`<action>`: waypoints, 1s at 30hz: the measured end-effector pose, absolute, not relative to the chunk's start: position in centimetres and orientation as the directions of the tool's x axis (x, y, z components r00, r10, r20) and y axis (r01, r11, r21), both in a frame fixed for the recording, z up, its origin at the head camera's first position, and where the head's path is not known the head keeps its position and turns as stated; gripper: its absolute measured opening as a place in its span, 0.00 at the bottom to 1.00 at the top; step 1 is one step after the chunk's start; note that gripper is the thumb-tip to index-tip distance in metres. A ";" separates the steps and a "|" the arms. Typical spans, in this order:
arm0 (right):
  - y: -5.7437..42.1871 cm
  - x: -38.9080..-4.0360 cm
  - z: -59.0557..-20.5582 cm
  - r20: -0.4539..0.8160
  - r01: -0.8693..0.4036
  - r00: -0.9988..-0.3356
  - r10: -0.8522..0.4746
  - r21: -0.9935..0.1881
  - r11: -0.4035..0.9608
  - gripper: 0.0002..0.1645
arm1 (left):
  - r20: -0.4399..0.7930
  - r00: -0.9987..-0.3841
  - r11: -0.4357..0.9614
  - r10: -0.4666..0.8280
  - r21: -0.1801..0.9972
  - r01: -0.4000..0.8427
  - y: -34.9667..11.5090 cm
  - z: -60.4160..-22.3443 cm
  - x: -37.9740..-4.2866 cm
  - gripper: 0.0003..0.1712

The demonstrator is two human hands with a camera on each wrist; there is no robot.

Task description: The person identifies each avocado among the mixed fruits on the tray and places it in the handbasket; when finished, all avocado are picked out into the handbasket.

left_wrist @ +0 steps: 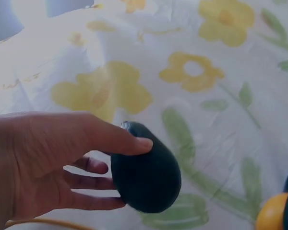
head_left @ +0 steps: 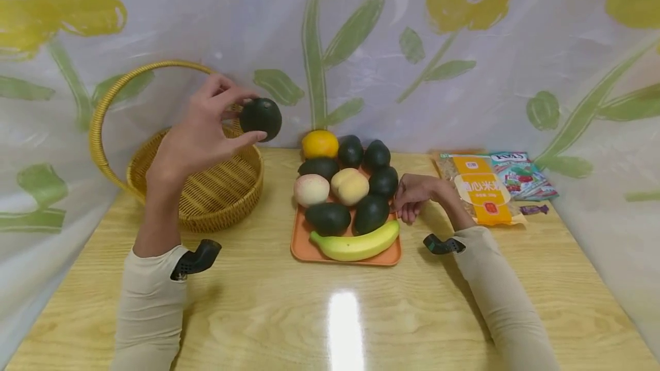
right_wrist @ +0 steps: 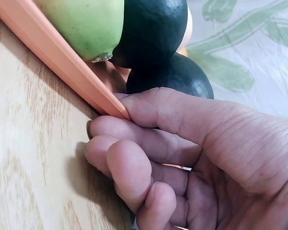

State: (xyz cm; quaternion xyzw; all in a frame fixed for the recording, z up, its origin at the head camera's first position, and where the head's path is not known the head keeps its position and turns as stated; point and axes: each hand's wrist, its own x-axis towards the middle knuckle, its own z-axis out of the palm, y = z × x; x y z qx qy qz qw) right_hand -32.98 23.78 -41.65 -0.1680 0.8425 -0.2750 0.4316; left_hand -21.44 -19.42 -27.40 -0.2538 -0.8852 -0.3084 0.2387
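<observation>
High over the right side of the wicker basket [head_left: 247, 182], my left hand [head_left: 193, 136] holds a dark green avocado [head_left: 261, 119]. In the left wrist view the thumb lies across the top of that avocado [left_wrist: 149, 179], with fingers behind it. My right hand [head_left: 416, 192] is at the right edge of the orange tray [head_left: 300, 245]. The right wrist view shows its thumb and forefinger pinching the tray's rim [right_wrist: 62, 55], other fingers curled. Piled on the tray are several avocados [head_left: 328, 218], two peaches [head_left: 311, 190], a yellow-orange fruit [head_left: 320, 145] and a banana [head_left: 358, 243] along the front.
The basket's tall handle [head_left: 98, 125] arches up at the left. At the back right lie a yellow food packet [head_left: 482, 188], colourful packets [head_left: 518, 173] and a small purple-wrapped piece [head_left: 534, 209]. A flowered curtain [head_left: 371, 90] hangs behind the wooden table [head_left: 247, 314].
</observation>
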 end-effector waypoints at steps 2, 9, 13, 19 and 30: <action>23.7 -33.0 -41.4 -0.634 -0.046 -0.576 -0.516 -0.605 0.795 0.16 | 0.571 -0.782 0.707 0.250 0.444 0.550 -20.4 -27.4 -21.6 0.30; 23.6 -33.2 -41.7 -0.622 -0.043 -0.575 -0.531 -0.625 0.780 0.16 | 0.369 -0.913 0.786 0.176 0.505 0.356 -24.4 -27.0 -21.7 0.31; 23.5 -33.1 -41.7 -0.628 -0.049 -0.568 -0.532 -0.619 0.784 0.16 | 0.230 -0.965 0.850 0.128 0.476 0.226 -26.4 -27.5 -21.9 0.32; 23.9 -33.0 -41.3 -0.627 -0.049 -0.577 -0.524 -0.613 0.788 0.16 | 0.141 -0.989 0.909 -0.045 0.417 0.018 -28.0 -29.8 -23.9 0.31; 24.5 -32.7 -41.6 -0.622 -0.040 -0.565 -0.541 -0.635 0.772 0.16 | -0.205 -0.903 0.834 -0.378 0.347 -0.428 -30.1 -33.7 -26.1 0.45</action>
